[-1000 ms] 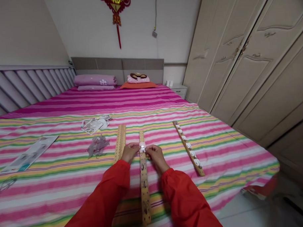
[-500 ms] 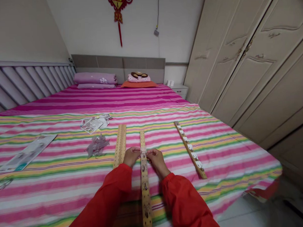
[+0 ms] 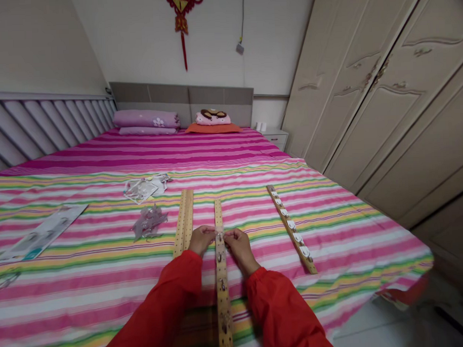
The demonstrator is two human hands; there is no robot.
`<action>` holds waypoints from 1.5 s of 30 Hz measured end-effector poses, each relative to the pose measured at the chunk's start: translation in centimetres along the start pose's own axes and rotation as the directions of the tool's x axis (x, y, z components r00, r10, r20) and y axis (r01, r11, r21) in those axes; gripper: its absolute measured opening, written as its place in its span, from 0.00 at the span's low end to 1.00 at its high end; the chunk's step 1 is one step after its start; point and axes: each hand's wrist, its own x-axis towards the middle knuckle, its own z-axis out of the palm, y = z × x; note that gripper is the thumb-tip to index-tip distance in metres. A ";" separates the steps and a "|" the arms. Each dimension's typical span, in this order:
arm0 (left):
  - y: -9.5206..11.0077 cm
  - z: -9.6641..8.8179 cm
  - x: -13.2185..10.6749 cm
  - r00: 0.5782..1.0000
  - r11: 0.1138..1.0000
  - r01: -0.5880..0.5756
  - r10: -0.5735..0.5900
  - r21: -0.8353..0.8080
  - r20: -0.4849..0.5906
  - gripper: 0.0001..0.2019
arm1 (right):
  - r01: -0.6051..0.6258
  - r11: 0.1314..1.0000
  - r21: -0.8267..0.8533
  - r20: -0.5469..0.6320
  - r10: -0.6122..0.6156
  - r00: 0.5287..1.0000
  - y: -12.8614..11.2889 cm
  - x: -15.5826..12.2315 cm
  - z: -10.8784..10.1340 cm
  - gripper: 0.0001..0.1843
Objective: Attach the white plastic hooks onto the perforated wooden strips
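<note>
My left hand [image 3: 201, 240] and my right hand [image 3: 239, 246] meet over a narrow perforated wooden strip [image 3: 223, 300] lying lengthwise on the bed. Their fingertips pinch a small transparent piece [image 3: 219, 236] on the strip, and my fingers hide most of it. Several small metal hooks sit in the strip below my hands. To the left lies a bare perforated strip [image 3: 183, 223]. To the right, a wooden strip [image 3: 292, 229] carries several white hooks. My red sleeves enter from the bottom.
A striped bedspread [image 3: 87, 295] covers the bed. On it lie a long white package [image 3: 41, 234], a transparent bag of small parts [image 3: 148, 222] and loose packaging [image 3: 143, 189]. The bed's right edge [image 3: 409, 261] drops to a tiled floor beside a cream wardrobe [image 3: 380, 87].
My hands have drawn slightly down the strip toward me. The white patch between my fingers no longer shows, and a small transparent piece shows there. The view has tilted slightly.
</note>
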 end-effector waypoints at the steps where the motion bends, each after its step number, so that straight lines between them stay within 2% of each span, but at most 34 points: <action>1: 0.0 0.0 0.0 1.000 1.000 -0.002 0.002 0.006 -0.001 0.10 | -0.001 1.000 -0.004 -0.005 0.001 1.000 0.1 0.0 0.0 0.05; 13: -0.9 0.1 0.4 0.999 0.999 -0.023 0.024 0.032 -0.038 0.12 | -0.012 0.999 -0.030 -0.002 0.012 1.000 0.1 -0.1 0.0 0.05; 16: -1.2 0.0 0.3 0.997 0.998 -0.063 0.064 0.018 -0.041 0.15 | -0.017 1.000 -0.018 -0.004 0.017 1.000 0.4 0.0 -0.1 0.07; 20: -1.5 -0.3 0.0 0.989 0.989 -0.147 0.147 -0.022 -0.020 0.18 | 0.051 0.999 -0.015 0.042 -0.050 0.998 0.7 0.1 -0.4 0.18; 22: -1.5 -0.4 -0.2 0.984 0.984 -0.175 0.174 -0.018 -0.032 0.19 | 0.122 0.990 -0.074 0.084 -0.116 0.990 0.7 0.0 -0.5 0.18; 25: -1.4 -0.6 -0.6 0.979 0.980 -0.200 0.200 0.025 -0.030 0.19 | 0.251 0.943 -0.219 0.113 -0.231 0.966 0.5 -0.1 -0.7 0.15; 28: -1.3 -0.8 -0.7 0.970 0.966 -0.240 0.234 0.098 0.072 0.14 | 0.333 0.867 -0.371 0.166 -0.291 0.942 0.4 -0.3 -0.8 0.15; 31: -1.4 -1.0 -0.7 0.941 0.905 -0.336 0.307 0.260 0.145 0.12 | 0.370 0.796 -0.479 0.232 -0.291 0.928 0.6 -0.3 -0.8 0.19; 34: -1.6 -1.0 -0.5 0.923 0.819 -0.385 0.335 0.426 0.191 0.14 | 0.375 0.735 -0.565 0.284 -0.253 0.925 0.8 0.0 -0.8 0.22; 38: -1.7 -1.0 -0.3 0.915 0.794 -0.403 0.332 0.456 0.231 0.18 | 0.385 0.680 -0.624 0.345 -0.202 0.917 0.7 0.8 -0.9 0.22; 40: -1.9 -1.0 -0.1 0.924 0.821 -0.380 0.314 0.426 0.220 0.19 | 0.396 0.697 -0.598 0.372 -0.196 0.907 0.5 1.1 -1.0 0.22; 42: -2.1 -1.1 0.1 0.936 0.859 -0.343 0.280 0.381 0.213 0.20 | 0.383 0.758 -0.528 0.363 -0.206 0.909 0.6 1.4 -1.2 0.22; 45: -2.4 -1.1 0.4 0.950 0.895 -0.295 0.235 0.335 0.208 0.22 | 0.294 0.864 -0.408 0.294 -0.181 0.939 1.0 1.6 -1.3 0.26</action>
